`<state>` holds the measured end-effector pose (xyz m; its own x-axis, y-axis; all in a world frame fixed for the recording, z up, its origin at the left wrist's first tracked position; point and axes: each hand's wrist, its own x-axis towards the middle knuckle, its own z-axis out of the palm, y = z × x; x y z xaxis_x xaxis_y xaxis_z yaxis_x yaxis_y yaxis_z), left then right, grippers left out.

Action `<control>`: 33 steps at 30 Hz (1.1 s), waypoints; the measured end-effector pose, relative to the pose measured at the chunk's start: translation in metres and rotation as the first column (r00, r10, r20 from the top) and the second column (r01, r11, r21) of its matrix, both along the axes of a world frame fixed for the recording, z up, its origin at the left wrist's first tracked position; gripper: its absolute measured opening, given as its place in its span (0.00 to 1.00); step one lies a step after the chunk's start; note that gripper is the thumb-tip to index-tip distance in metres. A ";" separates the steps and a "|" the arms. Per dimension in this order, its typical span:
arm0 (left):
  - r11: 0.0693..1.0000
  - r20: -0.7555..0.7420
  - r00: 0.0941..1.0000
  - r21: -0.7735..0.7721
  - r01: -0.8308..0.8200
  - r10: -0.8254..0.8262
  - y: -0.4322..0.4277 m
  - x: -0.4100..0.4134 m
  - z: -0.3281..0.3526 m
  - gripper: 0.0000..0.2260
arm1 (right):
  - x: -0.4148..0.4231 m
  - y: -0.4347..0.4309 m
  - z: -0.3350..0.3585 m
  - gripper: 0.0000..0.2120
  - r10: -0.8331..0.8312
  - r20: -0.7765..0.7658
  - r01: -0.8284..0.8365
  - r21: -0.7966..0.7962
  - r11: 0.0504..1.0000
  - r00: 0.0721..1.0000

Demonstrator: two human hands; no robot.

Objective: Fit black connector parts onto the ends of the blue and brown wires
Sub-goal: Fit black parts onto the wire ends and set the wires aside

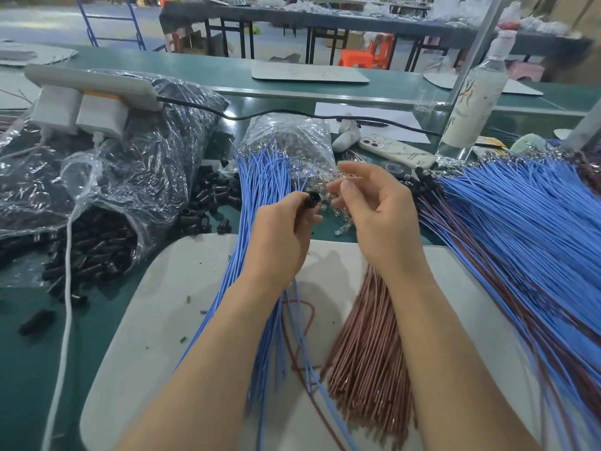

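My left hand [279,232] pinches a small black connector [313,198] above the white mat [156,288], its open end turned toward my right hand. My right hand [374,209] hovers just right of it with the fingers loosely curled; whether its fingertips pinch a wire end is too small to tell. A bundle of blue wires [260,190] lies under my left forearm. A bundle of brown wires [367,346] lies beneath my right forearm. One blue and one brown wire [300,323] trail down from my hands across the mat.
A torn plastic bag spills loose black connectors [94,252] at the left. A large fan of assembled blue and brown wires [520,229] covers the right side. A phone [396,151], a bottle [471,102], a power strip [87,92] and a bag of terminals [292,131] stand behind.
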<state>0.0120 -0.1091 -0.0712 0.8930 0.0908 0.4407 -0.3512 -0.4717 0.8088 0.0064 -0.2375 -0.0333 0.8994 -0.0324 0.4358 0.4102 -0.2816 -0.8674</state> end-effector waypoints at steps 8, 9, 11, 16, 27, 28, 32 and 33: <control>0.999 0.038 0.999 0.045 -0.008 0.007 0.000 -0.003 0.004 0.04 | -0.005 -0.001 0.005 0.02 0.061 0.052 -0.059 -0.032 0.998 0.997; 0.999 0.038 0.999 0.050 -0.012 0.010 0.000 -0.003 0.004 0.04 | -0.005 -0.002 0.006 0.03 0.066 0.058 -0.064 -0.041 0.997 0.996; 0.997 0.034 0.999 0.063 -0.034 0.031 0.000 -0.004 0.006 0.04 | -0.005 -0.002 0.005 0.04 0.072 0.058 -0.069 -0.049 0.996 0.996; 0.993 0.018 0.997 0.091 -0.074 0.072 0.000 -0.004 0.007 0.05 | -0.005 0.002 0.003 0.04 0.007 0.076 0.002 -0.108 0.994 0.997; 0.933 0.079 0.987 0.325 -0.157 0.138 0.000 -0.008 0.008 0.08 | -0.005 0.007 0.002 0.03 -0.125 0.112 0.153 -0.288 0.945 0.986; 0.925 0.087 0.986 0.344 -0.163 0.142 -0.001 -0.008 0.008 0.08 | -0.005 0.006 0.002 0.03 -0.134 0.106 0.159 -0.292 0.943 0.985; 0.945 0.069 0.994 0.310 -0.103 0.085 -0.001 -0.007 0.010 0.09 | -0.001 -0.001 0.002 0.03 -0.171 0.052 0.179 -0.297 0.938 0.984; 0.956 0.058 0.997 0.284 -0.065 0.051 -0.001 -0.008 0.011 0.09 | 0.000 -0.004 0.002 0.03 -0.176 0.032 0.178 -0.301 0.937 0.984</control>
